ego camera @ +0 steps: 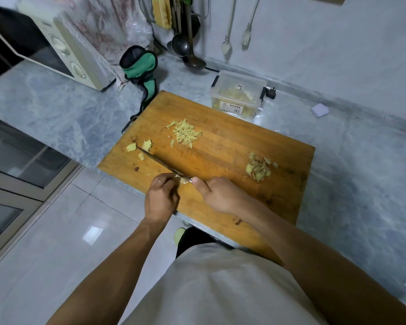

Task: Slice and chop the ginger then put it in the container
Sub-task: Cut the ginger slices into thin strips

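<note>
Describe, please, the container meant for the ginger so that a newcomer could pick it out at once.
Start at the wooden cutting board on the grey counter. Just beyond its far edge, near the wall, stands the container: a clear plastic box with a lid on, yellowish ginger shreds showing inside and a label on its front. It is the only see-through box there.

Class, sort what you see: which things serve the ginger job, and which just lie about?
In use: knife, cutting board, ginger strips, ginger chunks, container, peelings.
Lying about: microwave, ladles, green cloth, folded paper.
</note>
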Motion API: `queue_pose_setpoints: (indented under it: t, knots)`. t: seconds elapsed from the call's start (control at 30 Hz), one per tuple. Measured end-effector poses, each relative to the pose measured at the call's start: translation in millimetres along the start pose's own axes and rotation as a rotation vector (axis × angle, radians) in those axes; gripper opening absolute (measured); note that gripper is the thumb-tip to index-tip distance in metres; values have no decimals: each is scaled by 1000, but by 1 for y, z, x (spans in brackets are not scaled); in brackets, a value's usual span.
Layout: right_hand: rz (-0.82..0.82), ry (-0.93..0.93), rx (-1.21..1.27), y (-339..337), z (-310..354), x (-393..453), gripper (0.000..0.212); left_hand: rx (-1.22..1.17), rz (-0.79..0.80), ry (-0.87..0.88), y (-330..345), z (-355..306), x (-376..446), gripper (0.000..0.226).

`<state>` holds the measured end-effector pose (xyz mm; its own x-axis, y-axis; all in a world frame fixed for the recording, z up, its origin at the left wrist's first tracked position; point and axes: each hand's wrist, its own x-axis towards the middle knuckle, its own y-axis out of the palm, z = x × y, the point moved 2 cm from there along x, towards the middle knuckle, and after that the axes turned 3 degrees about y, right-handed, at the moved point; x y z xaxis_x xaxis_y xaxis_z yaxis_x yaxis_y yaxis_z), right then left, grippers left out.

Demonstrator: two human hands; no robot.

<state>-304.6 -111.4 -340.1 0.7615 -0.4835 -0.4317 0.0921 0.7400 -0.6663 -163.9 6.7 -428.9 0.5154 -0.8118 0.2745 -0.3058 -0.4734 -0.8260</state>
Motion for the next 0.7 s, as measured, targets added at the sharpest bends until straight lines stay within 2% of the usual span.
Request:
queue_pose_setpoints:
  t: [0.13,0.23,0.37,0.47,0.7]
  knots:
    - [3,17,32,-5,-4,0,70,-9,40,-28,-3,2,2,35]
    - [-20,6,50,-9,-5,-4,69,-59,-10,-50,-7,-2,6,23]
    - [-31,28,109,-10,-12,-8,70,-225,-2,-229,-22,2,23,15]
    - [-35,29,143,-10,-15,-9,71,-116,154,-204,-26,9,42,20]
    - [-52,25,149,-12,-20,-15,71,270,609,70,-37,6,77,18]
